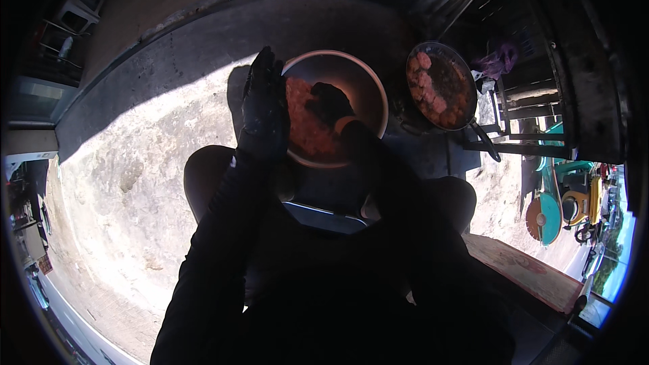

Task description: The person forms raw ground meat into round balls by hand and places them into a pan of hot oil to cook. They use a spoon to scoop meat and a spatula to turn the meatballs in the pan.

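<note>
A wide round bowl [386, 105] stands on the floor between my knees, with a spread of reddish minced meat [307, 135] along its left side. My left hand [265, 105], dark in shade, is upright at the bowl's left rim; its fingers are stretched out and nothing shows in them. Inside the bowl, my right hand [331, 105] has its fingers curled down into the meat. A lighter strip shows at that wrist. Deep shadow hides the fingertips and how much meat they grip.
A long-handled frying pan [471, 94] with pinkish and browned lumps in dark oil sits right of the bowl. Beyond it are a purple plastic bag [499, 61] and a dark wooden frame [541, 140]. A teal cutting machine with a round blade [543, 219] stands at far right.
</note>
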A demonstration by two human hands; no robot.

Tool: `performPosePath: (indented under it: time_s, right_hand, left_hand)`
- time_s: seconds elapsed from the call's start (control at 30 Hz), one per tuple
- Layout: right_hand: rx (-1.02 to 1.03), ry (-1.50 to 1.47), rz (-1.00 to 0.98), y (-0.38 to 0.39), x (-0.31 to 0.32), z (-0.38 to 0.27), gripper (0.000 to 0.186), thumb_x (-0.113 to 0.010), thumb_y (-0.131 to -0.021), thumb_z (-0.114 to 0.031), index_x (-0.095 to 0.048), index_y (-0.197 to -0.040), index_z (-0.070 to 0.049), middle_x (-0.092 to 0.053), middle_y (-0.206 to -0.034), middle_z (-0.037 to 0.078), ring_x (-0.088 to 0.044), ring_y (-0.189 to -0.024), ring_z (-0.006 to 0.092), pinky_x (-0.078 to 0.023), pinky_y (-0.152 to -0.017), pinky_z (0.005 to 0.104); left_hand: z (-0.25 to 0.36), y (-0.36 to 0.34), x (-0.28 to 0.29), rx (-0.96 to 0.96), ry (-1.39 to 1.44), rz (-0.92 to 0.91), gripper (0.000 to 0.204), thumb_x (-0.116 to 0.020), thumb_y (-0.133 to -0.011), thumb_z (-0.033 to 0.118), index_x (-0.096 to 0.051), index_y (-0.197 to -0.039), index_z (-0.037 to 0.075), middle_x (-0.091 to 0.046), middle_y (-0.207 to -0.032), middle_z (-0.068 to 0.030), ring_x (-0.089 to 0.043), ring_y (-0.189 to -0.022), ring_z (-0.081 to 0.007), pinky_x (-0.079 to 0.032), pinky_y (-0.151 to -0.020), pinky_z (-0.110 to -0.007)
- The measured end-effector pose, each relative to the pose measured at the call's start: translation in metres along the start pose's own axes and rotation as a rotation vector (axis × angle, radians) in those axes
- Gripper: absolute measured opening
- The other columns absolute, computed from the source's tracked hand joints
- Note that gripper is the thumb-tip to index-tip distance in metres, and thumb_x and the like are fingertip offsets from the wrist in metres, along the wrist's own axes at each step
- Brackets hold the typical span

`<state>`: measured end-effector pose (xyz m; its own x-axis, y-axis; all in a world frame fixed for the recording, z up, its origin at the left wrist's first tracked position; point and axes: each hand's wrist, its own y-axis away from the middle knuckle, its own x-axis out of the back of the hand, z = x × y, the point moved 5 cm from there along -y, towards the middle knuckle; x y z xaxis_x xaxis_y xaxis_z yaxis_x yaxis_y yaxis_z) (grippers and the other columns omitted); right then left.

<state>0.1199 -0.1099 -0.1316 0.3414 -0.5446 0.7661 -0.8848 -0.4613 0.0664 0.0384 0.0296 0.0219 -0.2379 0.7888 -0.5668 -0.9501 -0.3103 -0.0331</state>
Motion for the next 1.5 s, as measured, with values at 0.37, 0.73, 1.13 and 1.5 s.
performPosePath:
  time_s: [0.37,0.73,1.13,1.5]
  right_hand:
    - [0.276,-0.112,-0.03,0.008,-0.012,0.013,0.035,-0.066,-0.089,-0.031,-0.066,-0.119,-0.013,-0.066,-0.119,0.012,-0.064,-0.107,0.0298,-0.052,-0.091,0.0417]
    - [-0.187,-1.096,-0.075,0.071,0.074,-0.015,0.029,-0.063,-0.095,-0.017,-0.062,-0.121,-0.004,-0.066,-0.112,0.009,-0.065,-0.104,0.026,-0.053,-0.091,0.0365]
    - [0.334,-0.192,0.203,0.105,0.119,-0.047,0.032,-0.07,-0.083,-0.018,-0.068,-0.114,-0.011,-0.064,-0.11,0.012,-0.064,-0.096,0.0295,-0.051,-0.085,0.0396]
    - [0.23,-0.737,0.193,0.105,0.088,-0.045,0.038,-0.064,-0.09,-0.012,-0.059,-0.128,-0.008,-0.065,-0.116,0.007,-0.063,-0.11,0.0216,-0.05,-0.098,0.0332]
  left_hand:
    - [-0.011,-0.007,0.005,0.047,0.081,0.05,0.049,-0.043,-0.104,0.023,-0.036,-0.151,0.008,-0.036,-0.155,-0.0095,-0.036,-0.142,-0.0264,-0.026,-0.118,-0.039]
    - [-0.029,0.009,-0.007,0.086,-0.402,-0.042,0.046,-0.046,-0.104,0.03,-0.046,-0.144,0.008,-0.046,-0.147,-0.0105,-0.046,-0.134,-0.0268,-0.038,-0.109,-0.037]
    - [-0.077,0.036,-0.039,-0.058,-0.732,-0.167,0.051,-0.053,-0.1,0.047,-0.052,-0.131,0.006,-0.063,-0.111,-0.011,-0.063,-0.098,-0.0219,-0.052,-0.088,-0.032]
    - [-0.104,0.046,-0.047,0.818,0.343,0.174,0.07,-0.052,-0.089,0.072,-0.06,-0.119,0.01,-0.063,-0.105,-0.0065,-0.061,-0.101,-0.0208,-0.052,-0.09,-0.034]
